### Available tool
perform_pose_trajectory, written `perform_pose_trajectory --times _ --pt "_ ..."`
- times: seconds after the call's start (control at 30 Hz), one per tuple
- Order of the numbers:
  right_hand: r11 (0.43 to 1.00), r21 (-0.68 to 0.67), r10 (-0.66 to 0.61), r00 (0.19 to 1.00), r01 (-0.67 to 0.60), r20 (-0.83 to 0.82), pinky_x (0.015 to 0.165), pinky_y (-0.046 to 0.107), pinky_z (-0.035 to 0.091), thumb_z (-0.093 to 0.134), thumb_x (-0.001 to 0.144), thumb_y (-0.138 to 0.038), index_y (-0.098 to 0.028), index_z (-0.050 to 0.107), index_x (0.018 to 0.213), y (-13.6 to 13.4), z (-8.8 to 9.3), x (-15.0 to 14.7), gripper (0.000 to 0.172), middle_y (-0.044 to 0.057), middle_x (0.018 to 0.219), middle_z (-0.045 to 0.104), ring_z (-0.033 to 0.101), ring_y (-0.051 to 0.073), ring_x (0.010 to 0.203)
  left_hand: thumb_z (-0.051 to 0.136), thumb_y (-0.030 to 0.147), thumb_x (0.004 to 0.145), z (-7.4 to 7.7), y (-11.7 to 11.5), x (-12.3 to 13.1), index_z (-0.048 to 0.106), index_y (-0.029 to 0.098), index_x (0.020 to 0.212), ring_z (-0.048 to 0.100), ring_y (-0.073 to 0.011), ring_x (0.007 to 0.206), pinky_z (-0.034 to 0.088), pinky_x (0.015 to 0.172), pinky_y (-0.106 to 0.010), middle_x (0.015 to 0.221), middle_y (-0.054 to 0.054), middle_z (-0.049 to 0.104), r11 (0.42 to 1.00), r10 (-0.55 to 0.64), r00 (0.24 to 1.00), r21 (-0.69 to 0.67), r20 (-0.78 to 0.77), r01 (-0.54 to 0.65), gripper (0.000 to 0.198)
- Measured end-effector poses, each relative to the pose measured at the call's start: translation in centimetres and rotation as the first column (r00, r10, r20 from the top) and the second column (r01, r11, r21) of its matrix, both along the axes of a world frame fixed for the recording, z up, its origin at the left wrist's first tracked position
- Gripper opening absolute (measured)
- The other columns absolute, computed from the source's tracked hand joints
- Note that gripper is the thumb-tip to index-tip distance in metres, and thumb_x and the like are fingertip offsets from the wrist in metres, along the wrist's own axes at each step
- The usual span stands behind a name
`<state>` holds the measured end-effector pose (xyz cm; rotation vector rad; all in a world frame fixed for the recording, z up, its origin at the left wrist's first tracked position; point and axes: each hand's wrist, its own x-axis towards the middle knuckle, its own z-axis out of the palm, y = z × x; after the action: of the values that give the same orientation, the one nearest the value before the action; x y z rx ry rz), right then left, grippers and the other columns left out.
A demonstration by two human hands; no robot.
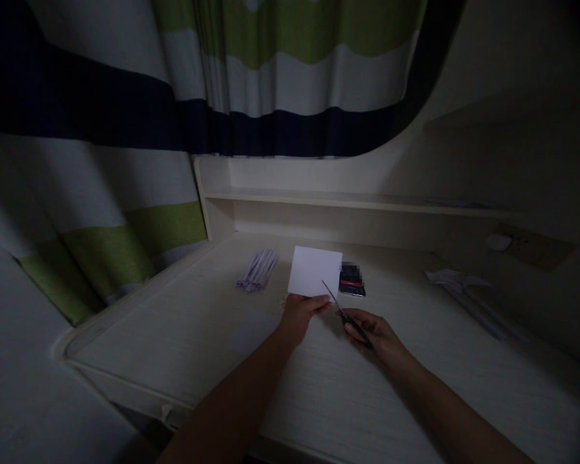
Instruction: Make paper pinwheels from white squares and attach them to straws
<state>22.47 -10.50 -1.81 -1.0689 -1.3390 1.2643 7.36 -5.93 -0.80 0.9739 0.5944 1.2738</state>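
Note:
My left hand (302, 312) grips the lower edge of a white sheet of paper (314, 267), which it holds up over the desk. In my right hand (374, 332) is a pair of scissors (355, 328) with dark handles, my fingers closed round them. The scissor blades point up and to the left, overlapping the lower right part of the paper in this view. Whether they touch the paper I cannot tell. Just behind the paper's right side lies a dark phone (352, 281) with a red band on it, partly blurred.
A bundle of thin paper strips (258, 270) lies left of the paper on the pale desk (174, 335). Crumpled papers (464, 293) rest at the right by the wall socket plate (531, 246). A low shelf (357, 201) runs along the back beneath the striped curtain (299, 84).

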Motion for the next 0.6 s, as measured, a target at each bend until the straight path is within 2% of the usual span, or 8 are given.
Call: perform_pose_trajectory --times 0.17,0.4,0.6 --pt "1.000 0.005 -0.010 1.000 0.010 -0.005 0.038 0.020 0.023 0.070 0.055 -0.041 -0.019 0.060 0.088 0.19 -0.38 0.10 0.041 -0.006 0.050 0.043 0.033 0.005 0.038 0.070 0.022 0.055 -0.27 0.19 0.09 0.064 0.011 0.077 0.056 -0.0101 0.055 0.043 0.056 -0.023 0.069 -0.004 0.063 1.000 0.006 1.000 0.012 -0.001 -0.006 0.025" --pt "1.000 0.009 0.011 1.000 -0.011 0.001 0.038 0.021 0.023 0.069 0.056 -0.040 -0.018 0.060 0.088 -0.02 0.11 -0.02 0.040 -0.005 0.050 0.046 0.034 0.004 0.037 0.071 0.020 0.054 0.08 0.06 0.06 0.064 0.011 0.073 0.055 -0.0095 0.056 0.042 0.056 -0.021 0.068 -0.004 0.063 0.999 -0.003 0.997 -0.032 0.071 0.006 0.022" --pt "1.000 0.024 0.003 1.000 -0.003 0.011 0.037 0.020 0.024 0.069 0.055 -0.043 -0.016 0.059 0.090 0.00 0.12 -0.13 0.045 -0.005 0.050 0.045 0.033 0.004 0.037 0.070 0.021 0.055 -0.06 0.10 0.09 0.064 0.011 0.075 0.055 -0.0107 0.057 0.043 0.056 -0.023 0.068 -0.004 0.063 1.000 -0.006 1.000 -0.009 0.017 0.007 0.023"
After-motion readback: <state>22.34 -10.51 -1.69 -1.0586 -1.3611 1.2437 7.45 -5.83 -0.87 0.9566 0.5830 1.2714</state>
